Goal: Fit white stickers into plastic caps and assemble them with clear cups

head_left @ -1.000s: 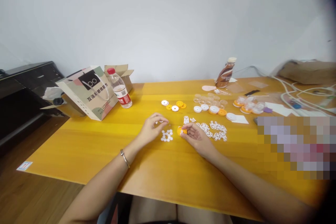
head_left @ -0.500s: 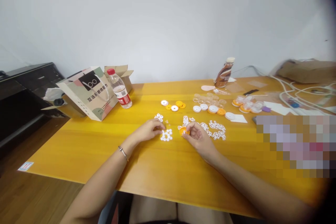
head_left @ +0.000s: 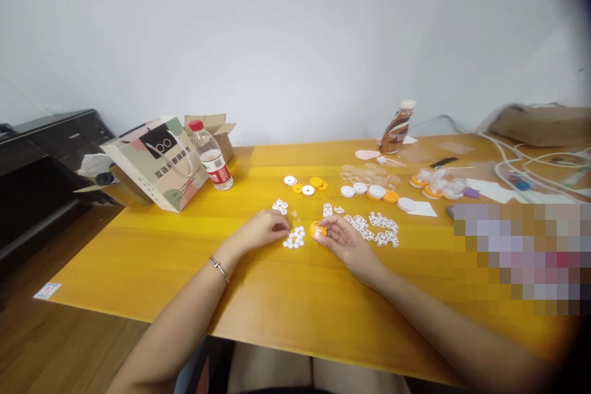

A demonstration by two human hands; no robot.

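As I read along the yellow table [head_left: 175, 258] from the left, I see a printed paper bag [head_left: 159, 163] standing near the far edge, with a water bottle [head_left: 211, 160] upright just beside it and an open cardboard box [head_left: 218, 126] behind. My left hand [head_left: 261, 231] lies palm down with its fingers curled, their tips at the edge of a small heap of white discs [head_left: 294, 237]; I cannot tell whether they grip one. Just right of the heap, my right hand [head_left: 345, 241] lies half open, palm up, pinching an orange cap [head_left: 317, 230] between thumb and fingertips, low over the table. Punched white sheets [head_left: 379, 231] lie beyond it, and a coffee bottle [head_left: 396, 129] stands further back.
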